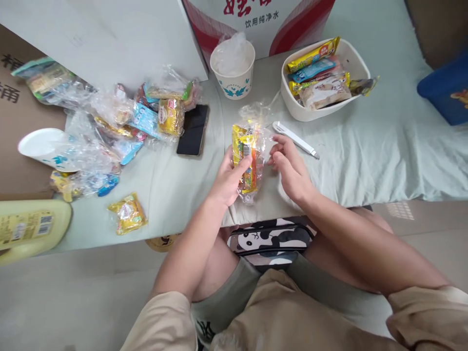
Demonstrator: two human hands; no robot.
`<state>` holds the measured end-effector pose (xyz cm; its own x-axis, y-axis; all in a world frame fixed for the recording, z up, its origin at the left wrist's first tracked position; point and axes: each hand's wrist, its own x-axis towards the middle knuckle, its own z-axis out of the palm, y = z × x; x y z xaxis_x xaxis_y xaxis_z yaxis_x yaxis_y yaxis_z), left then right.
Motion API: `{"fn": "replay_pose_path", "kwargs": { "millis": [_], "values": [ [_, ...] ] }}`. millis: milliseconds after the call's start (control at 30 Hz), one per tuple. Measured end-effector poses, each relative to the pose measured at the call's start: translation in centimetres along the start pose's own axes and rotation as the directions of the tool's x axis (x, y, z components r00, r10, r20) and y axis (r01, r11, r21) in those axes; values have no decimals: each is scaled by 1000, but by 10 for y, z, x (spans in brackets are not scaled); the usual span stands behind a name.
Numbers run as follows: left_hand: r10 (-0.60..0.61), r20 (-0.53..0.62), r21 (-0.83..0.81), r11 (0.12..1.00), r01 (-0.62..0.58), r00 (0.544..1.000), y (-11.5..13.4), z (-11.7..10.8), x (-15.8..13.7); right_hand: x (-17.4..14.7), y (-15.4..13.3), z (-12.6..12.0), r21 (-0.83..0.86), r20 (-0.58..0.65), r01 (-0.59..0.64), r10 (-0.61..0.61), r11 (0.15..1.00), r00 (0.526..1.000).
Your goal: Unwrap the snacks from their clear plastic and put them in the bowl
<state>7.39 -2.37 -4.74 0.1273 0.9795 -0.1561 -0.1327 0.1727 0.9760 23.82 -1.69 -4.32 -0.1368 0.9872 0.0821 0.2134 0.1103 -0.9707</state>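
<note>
My left hand [234, 176] grips a clear plastic bag of snack packets [249, 161], its thumb lying across the front. Inside the bag, yellow and orange wrappers show, one with a barcode. Just right of the bag, my right hand [291, 168] has its fingers loosely bent and apart, with nothing visible in them. Whether its fingertips touch the plastic's edge is hard to make out. Beyond that hand lies a white utility knife [297, 140] on the cloth. A white tub [305, 113] of wrapped snacks stands behind the knife.
A paper cup [234, 80] stuffed with clear plastic stands at the back. Left of it are a phone [193, 130], a heap of wrapped snacks [117, 117] and a tipped paper cup [44, 146]. One yellow packet [128, 213] lies near the front edge. A panda-print case [270, 241] rests on my lap.
</note>
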Motion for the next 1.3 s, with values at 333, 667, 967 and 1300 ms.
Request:
{"fn": "replay_pose_path", "kwargs": {
  "millis": [333,667,967,1300],
  "values": [
    [13,42,-55,998,-11,999,4,-1,2,6,-11,1,481,149,-211,158,851,976],
    [-93,-51,-101,991,88,994,6,-4,5,16,-6,-14,419,30,-224,233,880,972],
    [-97,-13,-17,995,97,995,6,-20,7,28,1,-40,305,-95,-183,221,935,971],
    [-8,-52,36,999,10,999,-3,-10,9,30,7,-33,446,31,-270,287,853,957]
  ]
}}
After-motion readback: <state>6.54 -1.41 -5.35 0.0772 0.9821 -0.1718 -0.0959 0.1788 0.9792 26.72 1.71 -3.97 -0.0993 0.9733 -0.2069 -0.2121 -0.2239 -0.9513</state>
